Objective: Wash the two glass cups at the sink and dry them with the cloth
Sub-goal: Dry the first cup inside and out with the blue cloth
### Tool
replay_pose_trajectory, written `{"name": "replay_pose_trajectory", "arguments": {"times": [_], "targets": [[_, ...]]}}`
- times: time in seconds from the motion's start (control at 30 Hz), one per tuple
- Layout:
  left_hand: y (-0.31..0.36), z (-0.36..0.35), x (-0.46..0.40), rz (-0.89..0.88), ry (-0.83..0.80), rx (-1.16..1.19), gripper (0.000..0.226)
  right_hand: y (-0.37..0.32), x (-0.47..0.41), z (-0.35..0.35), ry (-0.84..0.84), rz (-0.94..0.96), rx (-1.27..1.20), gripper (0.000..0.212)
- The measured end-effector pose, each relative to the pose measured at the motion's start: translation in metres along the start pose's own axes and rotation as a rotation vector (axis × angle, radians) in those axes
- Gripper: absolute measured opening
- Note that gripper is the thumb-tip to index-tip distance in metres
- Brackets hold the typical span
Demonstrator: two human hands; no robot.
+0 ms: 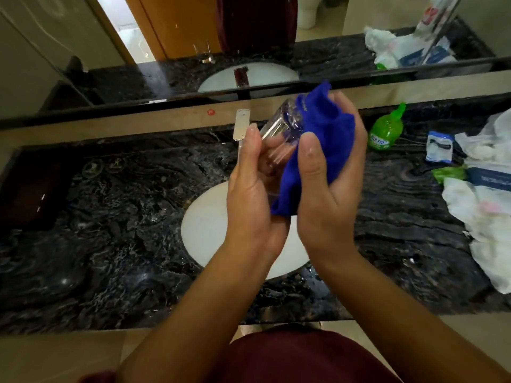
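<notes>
Now: glass cup in cloth, above basin

L hand point(250, 186) grips glass cup point(279, 134) round its side, fingers curled on it, cup tilted w/ base toward faucet point(241, 125). R hand point(329, 172) clasps blue cloth point(320, 145), bunched against cup's far end. Both held over white sink point(204, 228) in dark marble counter point(110, 230). Green bottle point(387, 128) to the right. 2nd cup only seen in mirror point(204, 52), back left.

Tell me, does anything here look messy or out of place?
Yes: crumpled white wrappers and plastic bags lie heaped on the dark counter right of the sink. Water droplets speckle the counter at the basin's near edge.
</notes>
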State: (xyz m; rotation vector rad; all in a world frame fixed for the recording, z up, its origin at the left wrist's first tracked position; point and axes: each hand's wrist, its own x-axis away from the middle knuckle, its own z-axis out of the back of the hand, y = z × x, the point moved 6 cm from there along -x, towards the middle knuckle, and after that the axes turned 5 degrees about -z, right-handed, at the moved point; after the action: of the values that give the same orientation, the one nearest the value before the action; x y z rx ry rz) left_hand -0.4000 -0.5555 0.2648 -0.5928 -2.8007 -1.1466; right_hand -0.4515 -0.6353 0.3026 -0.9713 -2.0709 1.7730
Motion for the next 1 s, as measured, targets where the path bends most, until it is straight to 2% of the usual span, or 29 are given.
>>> {"name": "replay_pose_trajectory", "arguments": {"times": [0.1, 0.2, 0.3, 0.43, 0.5, 0.57, 0.67, 0.8, 0.9, 1.0], "targets": [[-0.002, 0.0, 0.002, 0.033, -0.035, 0.035, 0.036, 0.013, 0.0, -0.002, -0.005, -0.081, -0.072, 0.069], [-0.003, 0.006, 0.001, 0.064, 0.011, 0.098, 0.037, 0.028, -0.004, -0.001, -0.093, -0.164, -0.098, 0.074], [-0.008, 0.012, 0.001, 0.111, 0.049, 0.167, 0.04, 0.04, -0.013, 0.001, -0.198, -0.236, -0.114, 0.065], [-0.02, 0.013, 0.007, 0.24, -0.016, 0.239, 0.034, 0.039, -0.025, 0.013, -0.281, -0.229, -0.137, 0.049], [-0.025, 0.011, 0.012, 0.323, -0.098, 0.263, 0.045, 0.031, -0.032, 0.019, -0.381, -0.259, -0.24, 0.048], [-0.024, 0.006, 0.017, 0.374, -0.151, 0.247, 0.059, 0.02, -0.039, 0.021, -0.542, -0.289, -0.297, 0.058], [-0.019, -0.001, 0.018, 0.344, -0.178, 0.166, 0.054, 0.012, -0.045, 0.02, -0.642, -0.29, -0.191, 0.065], [-0.011, -0.003, 0.013, 0.219, -0.163, 0.135, 0.039, 0.015, -0.043, 0.018, -0.45, -0.296, -0.176, 0.053], [-0.005, -0.001, 0.006, 0.073, -0.155, -0.021, 0.034, 0.006, -0.035, 0.019, -0.268, -0.189, -0.071, 0.036], [-0.005, 0.001, 0.007, -0.062, -0.103, -0.154, 0.034, -0.006, -0.03, 0.019, -0.082, -0.091, 0.02, 0.042]]}}
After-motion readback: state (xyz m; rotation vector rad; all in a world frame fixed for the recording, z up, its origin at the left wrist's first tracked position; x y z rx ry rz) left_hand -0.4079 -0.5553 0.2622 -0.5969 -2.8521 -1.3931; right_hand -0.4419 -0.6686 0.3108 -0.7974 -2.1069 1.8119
